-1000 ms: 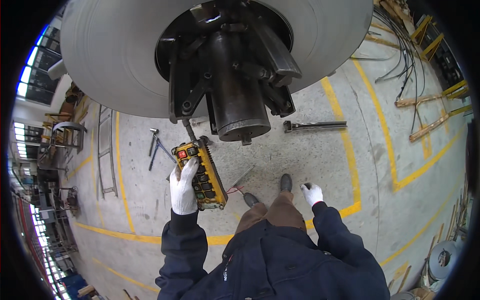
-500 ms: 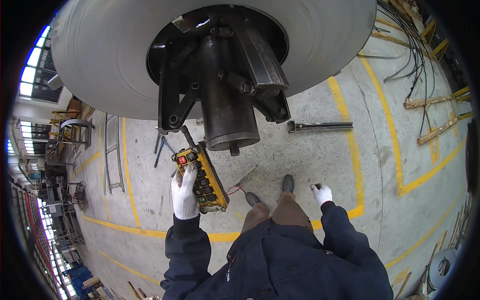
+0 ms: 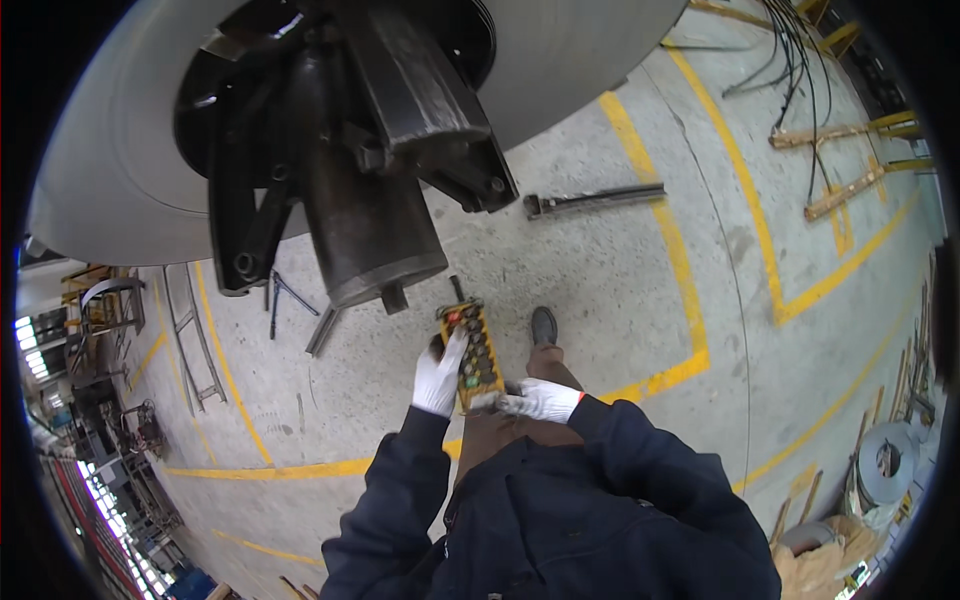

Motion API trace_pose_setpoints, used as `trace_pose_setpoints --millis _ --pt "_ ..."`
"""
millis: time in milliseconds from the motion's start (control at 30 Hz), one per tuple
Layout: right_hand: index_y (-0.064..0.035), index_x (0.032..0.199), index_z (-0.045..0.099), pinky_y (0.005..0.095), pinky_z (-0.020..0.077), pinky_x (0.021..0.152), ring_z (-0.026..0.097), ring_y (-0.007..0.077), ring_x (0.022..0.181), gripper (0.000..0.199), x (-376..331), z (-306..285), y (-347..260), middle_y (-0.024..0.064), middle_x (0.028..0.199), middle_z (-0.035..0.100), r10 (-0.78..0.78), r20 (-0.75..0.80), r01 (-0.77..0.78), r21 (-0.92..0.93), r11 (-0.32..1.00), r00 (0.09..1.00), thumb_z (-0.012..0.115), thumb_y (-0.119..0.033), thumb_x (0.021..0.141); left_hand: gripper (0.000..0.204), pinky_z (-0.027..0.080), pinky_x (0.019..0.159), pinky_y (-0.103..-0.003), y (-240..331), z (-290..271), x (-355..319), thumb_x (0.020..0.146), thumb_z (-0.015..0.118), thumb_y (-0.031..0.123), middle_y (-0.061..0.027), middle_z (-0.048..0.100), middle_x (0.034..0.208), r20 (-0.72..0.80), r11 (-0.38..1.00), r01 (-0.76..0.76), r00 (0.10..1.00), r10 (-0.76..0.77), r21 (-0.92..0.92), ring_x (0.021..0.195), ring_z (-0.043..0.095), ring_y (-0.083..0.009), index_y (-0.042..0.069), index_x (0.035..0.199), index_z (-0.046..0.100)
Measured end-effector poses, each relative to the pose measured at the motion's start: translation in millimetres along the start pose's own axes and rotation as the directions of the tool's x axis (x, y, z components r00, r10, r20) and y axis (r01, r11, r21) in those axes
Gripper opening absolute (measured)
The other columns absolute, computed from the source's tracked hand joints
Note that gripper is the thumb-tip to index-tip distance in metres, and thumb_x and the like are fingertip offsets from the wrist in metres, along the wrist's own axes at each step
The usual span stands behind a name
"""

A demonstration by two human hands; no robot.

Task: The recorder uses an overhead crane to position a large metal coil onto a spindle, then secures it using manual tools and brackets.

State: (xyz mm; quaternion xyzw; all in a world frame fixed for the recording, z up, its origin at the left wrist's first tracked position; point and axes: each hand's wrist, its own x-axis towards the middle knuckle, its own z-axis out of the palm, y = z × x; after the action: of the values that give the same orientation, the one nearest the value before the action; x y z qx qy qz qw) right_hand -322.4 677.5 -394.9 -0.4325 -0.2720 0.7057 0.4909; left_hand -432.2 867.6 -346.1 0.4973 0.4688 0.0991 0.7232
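In front of my body I hold a yellow and black handheld remote control (image 3: 480, 355) with a red button near its top and a short black stub at the far end. My left hand (image 3: 438, 382), in a white glove, is closed around its left side, the thumb lying over the buttons. My right hand (image 3: 545, 400), also gloved, has its fingers closed on the lower right end. Beyond them, a dark steel mandrel (image 3: 370, 235) with arms juts from the centre of a large grey metal coil (image 3: 570, 60).
A steel bar (image 3: 605, 198) lies on the concrete ahead to the right. Left of the mandrel are a blue long-handled tool (image 3: 278, 305) and a ladder-like frame (image 3: 190, 335). Wooden beams (image 3: 850, 192) and cables sit far right; a smaller coil (image 3: 885, 455) stands at the right edge.
The remote control has moved right and nearer my body in my left hand. My right hand has come in from the right side onto its lower end. The view has shifted and tilted.
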Motion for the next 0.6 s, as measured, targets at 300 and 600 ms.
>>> trace_pose_setpoints --millis 300,600 --pt "0.0036 0.131 0.055 0.0397 0.0586 0.083 0.072 0.0293 0.09 0.043 -4.9 -1.4 105.1 0.0181 0.105 0.071 0.177 -0.547 -0.009 0.296 0.955 0.818 0.046 -0.034 0.112 0.051 0.053 0.087 -0.033 -111.1 6.1 46.5 0.096 0.075 0.037 -0.0083 0.073 0.105 0.158 0.986 0.125 0.982 -0.107 -0.107 0.094 0.065 -0.0145 -0.006 0.122 0.064" --pt "0.005 0.133 0.057 0.0378 0.0619 0.077 0.074 0.0248 0.088 0.048 41.9 -124.0 165.0 0.0154 0.108 0.071 0.285 -0.451 -0.393 -0.166 0.904 0.846 0.057 -0.036 0.107 0.054 0.055 0.073 -0.034 -279.4 -76.4 55.9 0.097 0.068 0.048 -0.012 0.075 0.088 -0.133 0.987 0.158 0.979 -0.157 0.002 0.077 0.069 -0.0169 -0.003 0.111 0.073"
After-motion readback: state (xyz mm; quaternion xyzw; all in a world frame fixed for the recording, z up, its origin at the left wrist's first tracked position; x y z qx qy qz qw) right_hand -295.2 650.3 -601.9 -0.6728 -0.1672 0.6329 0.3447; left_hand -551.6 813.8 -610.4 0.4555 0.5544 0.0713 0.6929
